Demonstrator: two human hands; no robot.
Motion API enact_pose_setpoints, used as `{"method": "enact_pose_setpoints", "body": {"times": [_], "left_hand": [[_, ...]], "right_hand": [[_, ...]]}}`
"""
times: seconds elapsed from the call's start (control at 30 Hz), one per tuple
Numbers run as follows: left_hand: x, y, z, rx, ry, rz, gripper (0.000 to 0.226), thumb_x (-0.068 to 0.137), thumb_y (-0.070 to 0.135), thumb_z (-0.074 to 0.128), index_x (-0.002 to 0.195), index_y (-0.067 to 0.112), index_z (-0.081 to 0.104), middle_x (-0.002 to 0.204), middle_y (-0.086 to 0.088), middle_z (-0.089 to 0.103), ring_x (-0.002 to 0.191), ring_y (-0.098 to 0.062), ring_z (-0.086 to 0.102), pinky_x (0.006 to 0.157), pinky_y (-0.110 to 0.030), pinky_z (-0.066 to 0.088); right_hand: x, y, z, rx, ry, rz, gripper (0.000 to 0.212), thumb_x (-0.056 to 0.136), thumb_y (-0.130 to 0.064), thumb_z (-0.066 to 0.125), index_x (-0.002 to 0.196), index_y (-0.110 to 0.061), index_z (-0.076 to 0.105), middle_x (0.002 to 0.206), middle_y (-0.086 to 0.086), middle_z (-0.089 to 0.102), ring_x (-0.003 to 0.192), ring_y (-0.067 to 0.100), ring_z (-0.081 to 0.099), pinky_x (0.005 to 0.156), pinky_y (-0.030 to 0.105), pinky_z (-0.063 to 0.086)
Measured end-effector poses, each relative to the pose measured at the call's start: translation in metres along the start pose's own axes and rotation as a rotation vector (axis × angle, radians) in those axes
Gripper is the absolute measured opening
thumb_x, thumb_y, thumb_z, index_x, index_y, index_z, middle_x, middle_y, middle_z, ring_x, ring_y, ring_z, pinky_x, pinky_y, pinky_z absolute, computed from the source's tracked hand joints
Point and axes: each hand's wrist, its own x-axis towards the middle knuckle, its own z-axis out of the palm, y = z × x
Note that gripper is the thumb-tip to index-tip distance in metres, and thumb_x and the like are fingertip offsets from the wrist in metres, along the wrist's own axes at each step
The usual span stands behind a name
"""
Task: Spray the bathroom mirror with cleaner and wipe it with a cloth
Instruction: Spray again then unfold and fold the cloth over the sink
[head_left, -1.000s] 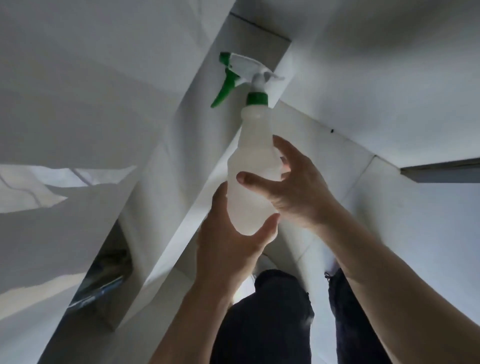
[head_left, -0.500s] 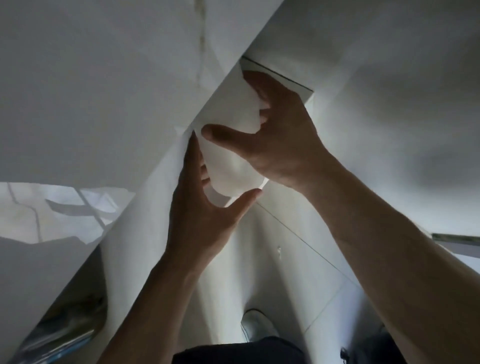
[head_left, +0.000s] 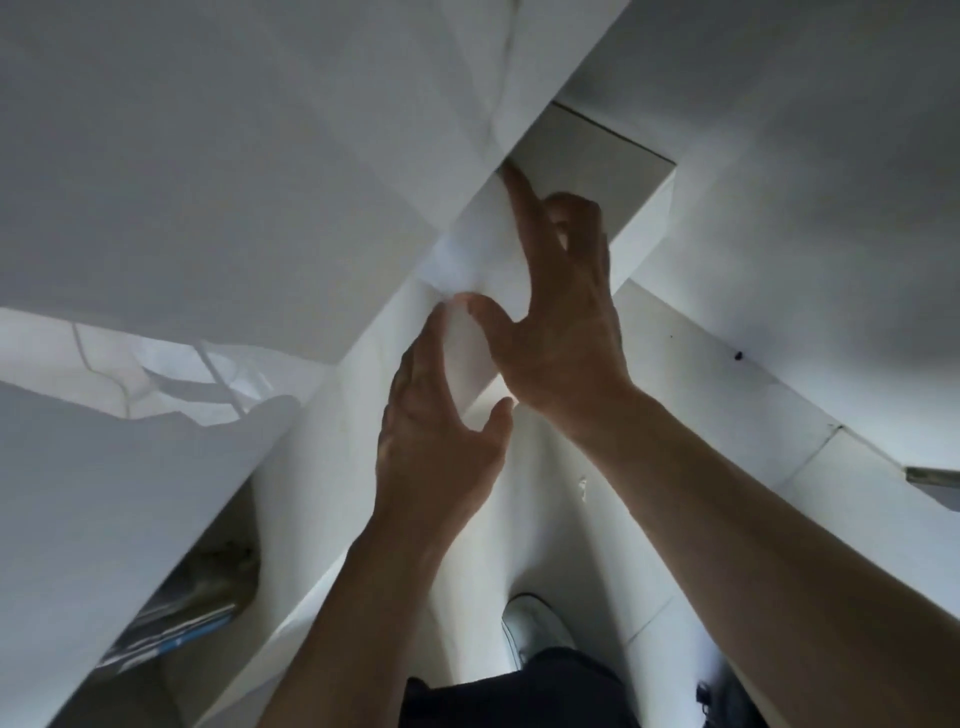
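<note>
the right hand (head_left: 561, 312) is gripping the cleaner bottle (head_left: 467, 348) while the straight-fingered left hand (head_left: 436, 436) is bracing its base, likely for steadiness.

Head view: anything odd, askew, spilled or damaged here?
Nothing spilled or broken. The right hand grips the spray bottle, the left hand touches its base; its top is hidden. Only a small dark speck marks the white wall at right. No mirror or cloth shows.

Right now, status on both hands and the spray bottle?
Right hand grips spray bottle body. Left hand flat along its lower side, thumb spread. Bottle's top end hidden among white panels.
</note>
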Motion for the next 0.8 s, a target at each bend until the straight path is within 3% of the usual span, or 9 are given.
{"method": "enact_pose_setpoints", "body": {"times": [0.1,0.17,0.2,0.27,0.5,0.6,0.67,0.73,0.8], "left_hand": [[-0.013,-0.002,-0.002,0.044,-0.047,-0.044,0.092,0.086,0.044,0.072,0.157,0.039,0.015,0.162,0.011,0.032,0.147,-0.012,0.035,0.118,-0.045,0.037],[-0.026,-0.001,-0.005,0.037,-0.073,-0.065,0.093,0.087,0.038,0.072,0.158,0.04,0.013,0.163,0.014,0.028,0.148,-0.01,0.03,0.119,-0.044,0.035],[-0.033,0.0,-0.007,0.026,-0.083,-0.076,0.093,0.086,0.034,0.072,0.158,0.04,0.013,0.164,0.016,0.026,0.149,-0.009,0.029,0.12,-0.044,0.034],[-0.05,0.003,-0.01,0.011,-0.11,-0.096,0.095,0.086,0.029,0.072,0.159,0.039,0.012,0.164,0.017,0.024,0.149,-0.008,0.026,0.12,-0.045,0.034],[-0.117,0.018,-0.011,-0.018,-0.203,-0.116,0.093,0.089,0.031,0.069,0.157,0.042,0.006,0.166,0.018,0.019,0.151,-0.006,0.019,0.124,-0.043,0.025],[-0.148,0.027,-0.018,-0.022,-0.244,-0.113,0.091,0.091,0.035,0.067,0.158,0.04,0.005,0.167,0.014,0.017,0.152,-0.007,0.015,0.124,-0.032,0.014],[-0.167,0.036,-0.028,-0.015,-0.283,-0.117,0.09,0.09,0.031,0.067,0.159,0.036,0.01,0.166,0.011,0.019,0.152,-0.008,0.017,0.119,-0.025,0.009],[-0.184,0.044,-0.041,-0.005,-0.316,-0.119,0.087,0.088,0.027,0.065,0.157,0.036,0.014,0.165,0.01,0.024,0.15,-0.009,0.02,0.115,-0.022,0.008],[-0.199,0.046,-0.057,-0.017,-0.324,-0.117,0.083,0.086,0.031,0.064,0.155,0.037,0.017,0.161,0.012,0.031,0.145,-0.008,0.025,0.113,-0.026,0.014]], "right_hand": [[-0.009,-0.001,-0.002,-0.024,-0.062,0.043,0.1,0.083,-0.009,0.073,0.164,-0.027,0.017,0.113,-0.002,0.056,0.115,0.02,0.053,0.114,0.045,0.037],[-0.018,-0.001,-0.009,0.048,-0.176,0.092,0.117,0.073,0.002,0.064,0.164,-0.029,-0.002,0.139,-0.004,0.057,0.14,0.022,0.043,0.127,0.051,0.015],[-0.024,-0.001,-0.013,0.06,-0.222,0.121,0.119,0.071,0.001,0.06,0.163,-0.03,-0.009,0.157,-0.007,0.045,0.153,0.021,0.028,0.128,0.052,0.002],[-0.038,0.0,-0.021,0.046,-0.247,0.159,0.113,0.075,-0.005,0.057,0.163,-0.029,-0.01,0.166,-0.013,0.032,0.158,0.016,0.012,0.127,0.051,-0.007],[-0.117,0.004,-0.05,-0.135,-0.301,0.16,0.102,0.086,-0.011,0.06,0.163,-0.028,-0.003,0.163,-0.016,0.034,0.157,0.009,0.009,0.128,0.045,-0.009],[-0.156,-0.002,-0.068,-0.199,-0.335,0.175,0.101,0.088,-0.012,0.061,0.162,-0.032,-0.005,0.167,-0.013,0.025,0.158,0.011,0.008,0.128,0.044,-0.009],[-0.183,-0.008,-0.085,-0.218,-0.333,0.257,0.098,0.088,-0.011,0.061,0.163,-0.03,0.001,0.165,-0.008,0.033,0.155,0.011,0.017,0.129,0.046,-0.003],[-0.211,-0.017,-0.102,-0.255,-0.321,0.352,0.091,0.088,-0.009,0.061,0.162,-0.027,0.011,0.147,-0.006,0.051,0.141,0.007,0.033,0.127,0.05,0.014],[-0.237,-0.031,-0.115,-0.316,-0.304,0.4,0.075,0.09,-0.01,0.061,0.157,-0.024,0.029,0.106,-0.012,0.06,0.11,0.008,0.043,0.118,0.049,0.033]]}}
